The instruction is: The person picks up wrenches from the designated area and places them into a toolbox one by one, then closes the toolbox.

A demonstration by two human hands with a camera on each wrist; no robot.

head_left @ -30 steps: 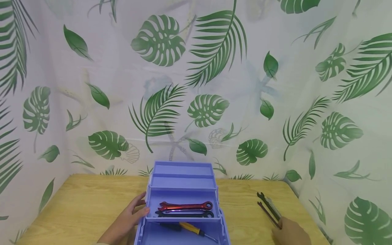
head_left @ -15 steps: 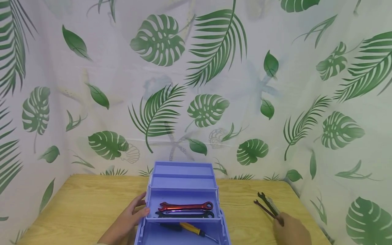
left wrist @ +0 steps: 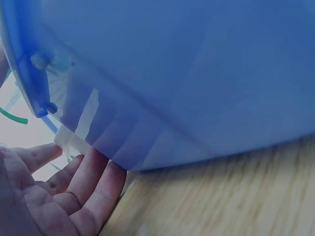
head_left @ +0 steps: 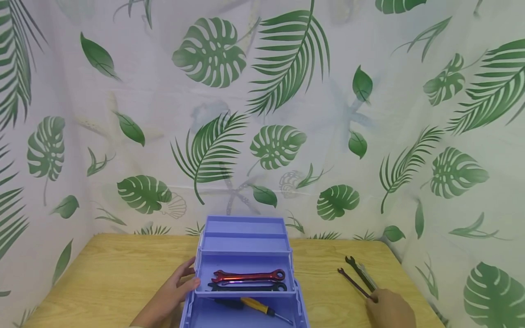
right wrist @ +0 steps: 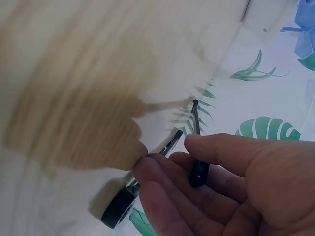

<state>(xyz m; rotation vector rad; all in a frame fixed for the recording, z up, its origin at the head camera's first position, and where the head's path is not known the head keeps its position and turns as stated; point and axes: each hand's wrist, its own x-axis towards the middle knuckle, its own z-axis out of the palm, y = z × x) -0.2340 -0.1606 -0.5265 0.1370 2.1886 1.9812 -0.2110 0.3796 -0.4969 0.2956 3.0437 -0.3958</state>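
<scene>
My right hand (head_left: 389, 307) pinches a thin dark wrench (head_left: 353, 281) between thumb and fingers at the table's right side. In the right wrist view, the held wrench (right wrist: 198, 118) points away from the palm. Just beyond it lie a black wrench (head_left: 358, 269) and a silver one (head_left: 368, 274), their near ends overlapped by the hand in the head view. My left hand (head_left: 172, 289) rests against the left side of a blue toolbox (head_left: 246, 246), thumb at the tray's corner. The left wrist view shows the fingertips (left wrist: 115, 172) touching the toolbox wall (left wrist: 197, 88).
The toolbox is unfolded into stepped trays. Its middle tray holds a red wrench (head_left: 248, 276) and a black wrench (head_left: 250, 287), with a yellow-handled screwdriver (head_left: 258, 306) in the compartment below. The wooden table (head_left: 131, 269) ends at a leaf-printed cloth (head_left: 229, 114).
The thin wrench in my right hand has swung leftward, away from the black wrench. My right hand has shifted slightly; the left hand and toolbox stay in place.
</scene>
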